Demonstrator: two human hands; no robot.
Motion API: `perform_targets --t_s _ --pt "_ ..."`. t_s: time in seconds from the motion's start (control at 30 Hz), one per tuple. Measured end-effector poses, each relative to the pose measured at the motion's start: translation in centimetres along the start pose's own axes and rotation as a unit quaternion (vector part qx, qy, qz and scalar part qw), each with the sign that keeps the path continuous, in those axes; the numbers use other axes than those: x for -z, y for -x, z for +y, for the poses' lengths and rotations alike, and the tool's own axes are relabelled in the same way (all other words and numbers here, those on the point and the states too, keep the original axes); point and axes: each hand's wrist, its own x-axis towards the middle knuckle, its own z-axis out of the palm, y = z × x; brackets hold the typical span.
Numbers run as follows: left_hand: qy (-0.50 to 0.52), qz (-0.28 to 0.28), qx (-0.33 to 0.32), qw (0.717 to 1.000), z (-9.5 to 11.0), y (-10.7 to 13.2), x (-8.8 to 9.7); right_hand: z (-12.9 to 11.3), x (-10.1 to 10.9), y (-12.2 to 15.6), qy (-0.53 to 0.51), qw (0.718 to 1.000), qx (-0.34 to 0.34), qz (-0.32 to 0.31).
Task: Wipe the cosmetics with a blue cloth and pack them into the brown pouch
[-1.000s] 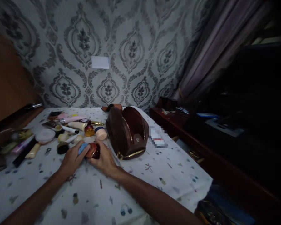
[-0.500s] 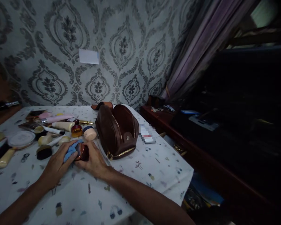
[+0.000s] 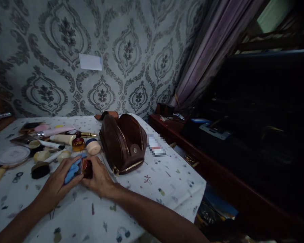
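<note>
The right hand (image 3: 99,178) has its grip closed around a dark red jar (image 3: 87,168), near the front edge of the brown bag (image 3: 116,143); whether the jar touches the worktop (image 3: 174,192) is hidden. The left hand (image 3: 60,173) has its grip narrowed on a crumpled blue cloth (image 3: 72,171), pressed to the jar's nine o'clock side. From the jar, the bag stands unzipped at two o'clock, an amber jar (image 3: 78,144) sits at eleven, a pale dark-lidded jar (image 3: 93,147) just past twelve, and a black-bristled brush (image 3: 40,170) at nine.
</note>
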Motion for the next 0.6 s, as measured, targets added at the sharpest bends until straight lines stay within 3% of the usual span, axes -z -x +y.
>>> perform_targets --t_s 0.37,0.5,0.6 --pt "0.000 -0.001 0.034 0.999 0.1 -0.2 -0.2 -0.7 0.3 0.0 0.001 0.999 -0.050 -0.011" --pt "-0.003 0.049 0.052 0.997 0.1 -0.5 0.5 -0.9 0.4 0.1 0.006 0.998 -0.053 -0.015" --pt "-0.061 0.078 0.062 0.993 -0.5 -0.4 1.4 -1.1 0.6 0.3 0.023 0.998 -0.057 -0.011"
